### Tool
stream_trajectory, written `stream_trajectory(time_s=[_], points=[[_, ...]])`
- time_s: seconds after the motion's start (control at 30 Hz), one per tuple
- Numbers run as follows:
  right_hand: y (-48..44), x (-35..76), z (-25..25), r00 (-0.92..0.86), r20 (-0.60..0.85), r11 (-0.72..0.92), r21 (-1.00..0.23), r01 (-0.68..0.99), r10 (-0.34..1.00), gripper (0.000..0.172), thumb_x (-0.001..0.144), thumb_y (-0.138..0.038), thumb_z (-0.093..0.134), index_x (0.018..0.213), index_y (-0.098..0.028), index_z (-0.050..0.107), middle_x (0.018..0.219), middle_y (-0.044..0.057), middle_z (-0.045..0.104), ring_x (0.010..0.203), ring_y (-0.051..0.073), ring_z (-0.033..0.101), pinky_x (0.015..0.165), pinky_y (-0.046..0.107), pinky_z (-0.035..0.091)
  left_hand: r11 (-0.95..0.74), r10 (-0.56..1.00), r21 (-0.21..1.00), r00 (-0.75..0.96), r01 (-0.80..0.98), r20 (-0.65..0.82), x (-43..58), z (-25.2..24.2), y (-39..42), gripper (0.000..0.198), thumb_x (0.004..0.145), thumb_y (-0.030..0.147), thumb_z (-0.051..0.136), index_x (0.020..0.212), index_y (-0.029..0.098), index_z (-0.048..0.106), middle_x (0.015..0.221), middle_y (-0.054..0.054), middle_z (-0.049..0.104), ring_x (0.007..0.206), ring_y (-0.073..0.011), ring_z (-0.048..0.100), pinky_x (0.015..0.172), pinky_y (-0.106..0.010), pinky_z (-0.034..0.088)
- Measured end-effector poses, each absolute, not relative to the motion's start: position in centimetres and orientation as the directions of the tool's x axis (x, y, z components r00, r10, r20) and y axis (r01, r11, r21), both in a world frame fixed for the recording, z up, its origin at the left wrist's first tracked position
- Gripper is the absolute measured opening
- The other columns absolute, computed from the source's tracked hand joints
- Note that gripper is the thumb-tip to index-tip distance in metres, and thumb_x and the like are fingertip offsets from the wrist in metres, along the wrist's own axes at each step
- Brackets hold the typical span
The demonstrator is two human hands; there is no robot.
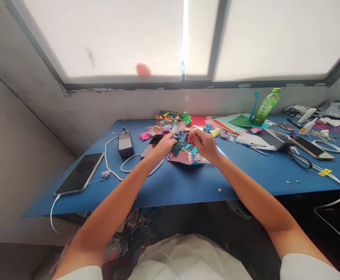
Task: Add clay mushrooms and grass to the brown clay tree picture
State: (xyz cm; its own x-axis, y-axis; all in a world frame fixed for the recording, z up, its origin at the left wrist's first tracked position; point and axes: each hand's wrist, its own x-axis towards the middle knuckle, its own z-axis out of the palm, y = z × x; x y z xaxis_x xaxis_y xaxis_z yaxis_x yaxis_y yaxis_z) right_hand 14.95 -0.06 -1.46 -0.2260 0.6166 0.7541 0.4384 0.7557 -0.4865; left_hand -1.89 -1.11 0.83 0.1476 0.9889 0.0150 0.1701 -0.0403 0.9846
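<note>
Within left hand [166, 143] — irregular green piece [177, 147]

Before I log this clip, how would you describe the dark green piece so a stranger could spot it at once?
Start at the blue table below the bright window. Near the middle of its far half, find the left hand; the dark green piece is in its fingertips. Its dull, dark colour sets it apart from the brighter bits around it.

Craft corner, home or workshop unclear, blue table [187, 188] below bright window [120, 39], green paper [241, 121], pink packet [145, 135]
</note>
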Motion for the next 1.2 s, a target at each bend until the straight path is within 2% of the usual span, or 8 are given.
stream_trajectory(time_s=[0.13,0.23,0.33,0.43,0.57,0.9,1.1,1.2], points=[[0.14,14.95,-1.77,-0.238,0.756,0.76,-0.471,0.449,0.609,0.024,0.089,-0.042,0.053,0.083,-0.02,0.058,0.069,0.002,0.068,0.053,0.012,0.057,0.053,0.024,0.044,-0.033,0.988,0.987,0.152,0.156,0.009,-1.8,0.8,-1.25,0.007,0.067,0.012,0.047,0.07,0.018,0.05,0.056,0.003,0.05,0.048,-0.0107,0.05,0.045,-0.021,0.043],[0.27,14.93,-2.0,-0.254,0.757,0.764,-0.456,0.456,0.602,0.017,0.09,-0.034,0.051,0.087,-0.02,0.06,0.074,0.003,0.07,0.056,0.013,0.06,0.055,0.024,0.046,-0.034,0.986,0.99,0.167,0.14,0.01,-1.67,0.75,-1.4,0.008,0.068,0.011,0.047,0.071,0.018,0.05,0.057,0.003,0.051,0.05,-0.0109,0.053,0.048,-0.022,0.046],[0.24,14.87,-2.18,-0.279,0.758,0.775,-0.434,0.458,0.589,0.02,0.093,-0.028,0.044,0.091,-0.019,0.061,0.078,0.003,0.071,0.056,0.012,0.061,0.058,0.024,0.048,-0.033,0.982,0.991,0.186,0.129,0.008,-1.54,0.6,-1.47,0.01,0.069,0.011,0.047,0.075,0.017,0.051,0.061,0.003,0.054,0.055,-0.0118,0.056,0.052,-0.024,0.05],[0.11,14.72,-2.32,-0.291,0.768,0.784,-0.404,0.471,0.571,0.016,0.092,-0.028,0.048,0.09,-0.019,0.061,0.076,0.002,0.07,0.057,0.012,0.06,0.057,0.024,0.046,-0.036,0.978,0.991,0.209,0.127,0.009,-1.51,0.39,-1.42,0.013,0.07,0.011,0.049,0.081,0.017,0.053,0.068,0.002,0.058,0.06,-0.0125,0.06,0.056,-0.025,0.053],[-0.12,14.51,-2.44,-0.324,0.788,0.808,-0.34,0.481,0.524,0.015,0.091,-0.032,0.053,0.084,-0.021,0.06,0.074,0.001,0.067,0.057,0.012,0.057,0.055,0.023,0.043,-0.05,0.97,0.989,0.244,0.141,0.014,-1.63,0.24,-1.43,0.016,0.072,0.011,0.053,0.087,0.016,0.056,0.069,0.002,0.059,0.058,-0.0113,0.061,0.054,-0.022,0.049],[-0.58,14.37,-2.17,-0.418,0.819,0.862,-0.169,0.477,0.392,0.02,0.092,-0.022,0.045,0.073,-0.022,0.052,0.072,0.003,0.06,0.069,0.015,0.053,0.064,0.027,0.041,-0.07,0.945,0.986,0.326,0.149,0.017,-1.68,0.2,-1.61,0.004,0.078,0.016,0.06,0.078,0.015,0.056,0.067,0.003,0.054,0.058,-0.0106,0.059,0.054,-0.023,0.047],[-0.45,14.37,-2.12,-0.423,0.83,0.875,-0.15,0.459,0.364,0.021,0.088,-0.018,0.046,0.068,-0.023,0.042,0.059,-0.001,0.048,0.064,0.015,0.047,0.059,0.026,0.036,-0.071,0.936,0.984,0.351,0.16,0.011,-1.75,0.23,-1.64,0.006,0.077,0.019,0.061,0.078,0.015,0.056,0.07,0.002,0.054,0.06,-0.0108,0.059,0.055,-0.022,0.048],[-0.45,14.39,-2.11,-0.419,0.818,0.864,-0.174,0.473,0.394,0.025,0.086,-0.021,0.051,0.065,-0.023,0.038,0.055,-0.002,0.043,0.061,0.015,0.043,0.055,0.025,0.033,-0.085,0.937,0.982,0.35,0.167,0.021,-1.82,0.48,-1.82,0.014,0.076,0.016,0.058,0.09,0.016,0.057,0.073,0.001,0.056,0.062,-0.0119,0.06,0.054,-0.022,0.049]])
